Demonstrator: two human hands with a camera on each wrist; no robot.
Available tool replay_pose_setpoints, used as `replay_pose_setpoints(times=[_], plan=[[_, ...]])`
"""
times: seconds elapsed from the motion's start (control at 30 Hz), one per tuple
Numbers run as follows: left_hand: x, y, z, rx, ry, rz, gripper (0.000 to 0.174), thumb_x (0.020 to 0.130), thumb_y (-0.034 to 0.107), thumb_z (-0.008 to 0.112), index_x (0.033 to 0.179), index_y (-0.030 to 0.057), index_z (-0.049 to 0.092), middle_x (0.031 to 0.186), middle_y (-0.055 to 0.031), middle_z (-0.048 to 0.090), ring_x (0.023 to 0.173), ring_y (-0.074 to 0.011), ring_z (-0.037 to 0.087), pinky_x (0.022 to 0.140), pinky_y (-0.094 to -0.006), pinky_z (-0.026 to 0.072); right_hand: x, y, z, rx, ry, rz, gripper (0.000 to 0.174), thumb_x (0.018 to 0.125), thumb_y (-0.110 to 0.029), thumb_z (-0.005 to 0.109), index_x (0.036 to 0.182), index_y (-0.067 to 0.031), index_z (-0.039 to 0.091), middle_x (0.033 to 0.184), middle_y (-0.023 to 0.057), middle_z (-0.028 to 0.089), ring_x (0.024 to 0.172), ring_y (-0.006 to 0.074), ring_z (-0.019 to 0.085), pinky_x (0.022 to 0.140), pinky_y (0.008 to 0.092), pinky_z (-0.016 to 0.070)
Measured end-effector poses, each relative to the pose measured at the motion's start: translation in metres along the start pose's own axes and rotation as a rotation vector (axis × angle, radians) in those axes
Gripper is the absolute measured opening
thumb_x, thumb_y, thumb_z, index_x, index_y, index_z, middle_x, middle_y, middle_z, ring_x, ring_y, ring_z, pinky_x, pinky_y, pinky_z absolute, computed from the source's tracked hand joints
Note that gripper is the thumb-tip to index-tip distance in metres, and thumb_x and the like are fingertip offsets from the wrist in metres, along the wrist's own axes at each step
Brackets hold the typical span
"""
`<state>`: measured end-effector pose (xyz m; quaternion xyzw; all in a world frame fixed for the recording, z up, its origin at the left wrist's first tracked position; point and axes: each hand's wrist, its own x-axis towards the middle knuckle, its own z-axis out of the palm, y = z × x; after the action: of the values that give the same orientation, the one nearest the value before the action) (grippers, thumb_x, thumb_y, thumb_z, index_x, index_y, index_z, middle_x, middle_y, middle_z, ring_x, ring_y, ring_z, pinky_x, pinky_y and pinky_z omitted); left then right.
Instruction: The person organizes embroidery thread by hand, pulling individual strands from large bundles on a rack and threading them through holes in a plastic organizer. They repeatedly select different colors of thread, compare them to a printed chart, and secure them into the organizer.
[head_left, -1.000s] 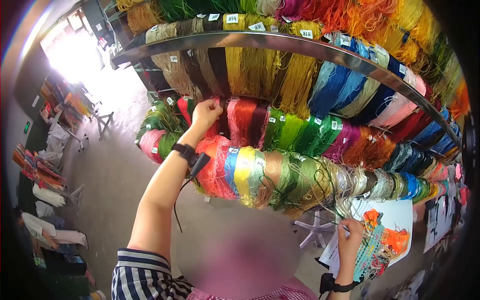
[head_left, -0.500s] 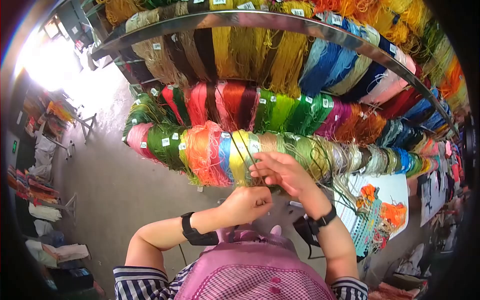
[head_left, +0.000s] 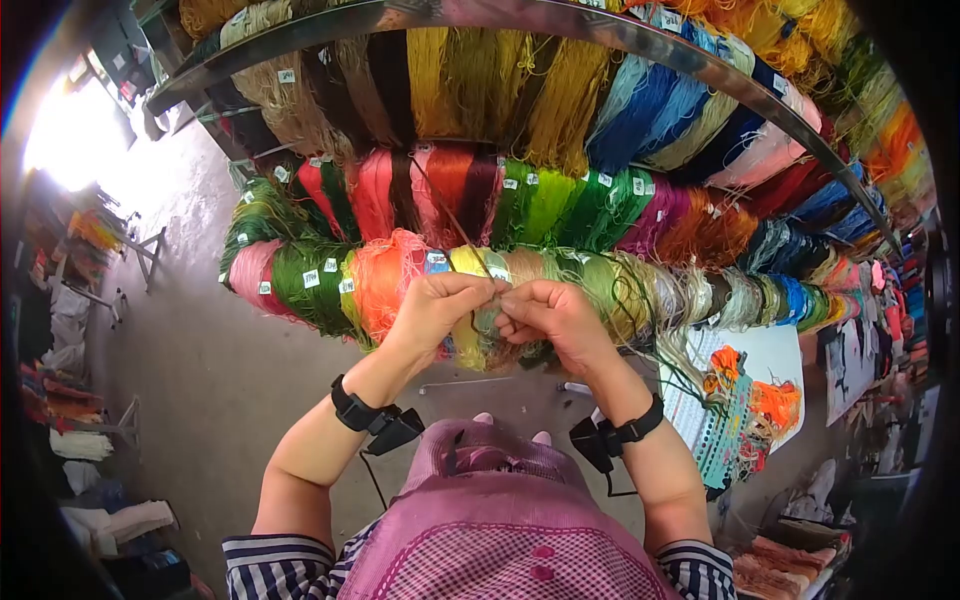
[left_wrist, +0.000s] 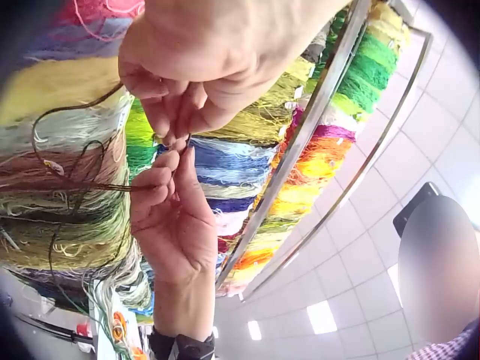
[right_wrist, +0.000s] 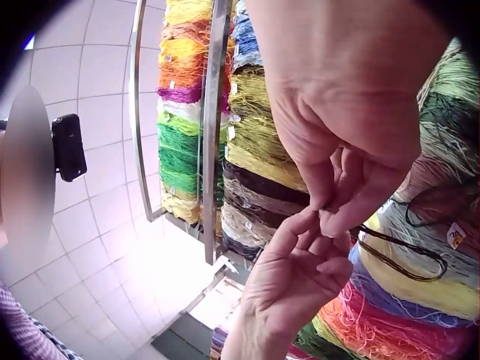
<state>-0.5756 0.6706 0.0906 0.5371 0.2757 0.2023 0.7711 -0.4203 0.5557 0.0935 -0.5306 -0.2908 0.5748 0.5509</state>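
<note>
Both hands meet fingertip to fingertip in front of the lower row of thread skeins. My left hand point(head_left: 432, 315) pinches a dark brown thread point(right_wrist: 409, 259) between thumb and fingers. From the other side my right hand point(head_left: 562, 322) pinches the same thread right beside it. In the left wrist view the brown thread point(left_wrist: 94, 185) loops out past the right hand's fingers, and in the head view a strand slants up to the red and brown skeins. Just behind the hands hang yellow skeins point(head_left: 468, 262) with small paper number tags. The exact spot between the fingertips is hidden.
A curved metal rail point(head_left: 520, 38) runs across the upper racks of coloured skeins. At right, a white sheet point(head_left: 785, 345) bears a teal card point(head_left: 720, 430) with orange threads. Further racks stand at left on the grey floor point(head_left: 200, 400).
My left hand has come down from the red and brown skeins, drawing out the brown thread. The right hand has moved left from beside the white sheet. Both now meet at the thread.
</note>
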Motion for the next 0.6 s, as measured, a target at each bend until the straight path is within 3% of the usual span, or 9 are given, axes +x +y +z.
replay_pose_setpoints(times=[0.37, 0.6], plan=[[-0.004, 0.002, -0.01, -0.006, 0.028, 0.006, 0.021, 0.091, 0.011, 0.061, 0.102, -0.0035, 0.071, 0.082, -0.0032, 0.068, 0.074, -0.0079, 0.059, 0.068, -0.0217, 0.0443, 0.0, 0.002, 0.014, 0.037, 0.083, -0.089, 0.019, 0.094, -0.021, 0.061, 0.097, -0.0023, 0.065, 0.087, 0.0048, 0.068, 0.077, 0.0108, 0.064, 0.071, 0.0236, 0.0526], [-0.008, -0.002, -0.013, -0.145, 0.036, 0.062, 0.021, 0.093, 0.012, 0.058, 0.103, -0.0031, 0.07, 0.087, -0.0041, 0.068, 0.082, -0.0096, 0.061, 0.079, -0.0246, 0.0484, 0.002, 0.011, 0.015, 0.071, 0.097, -0.143, 0.016, 0.096, -0.02, 0.06, 0.097, -0.0038, 0.062, 0.091, 0.0051, 0.068, 0.081, 0.0107, 0.064, 0.074, 0.0243, 0.0521]])
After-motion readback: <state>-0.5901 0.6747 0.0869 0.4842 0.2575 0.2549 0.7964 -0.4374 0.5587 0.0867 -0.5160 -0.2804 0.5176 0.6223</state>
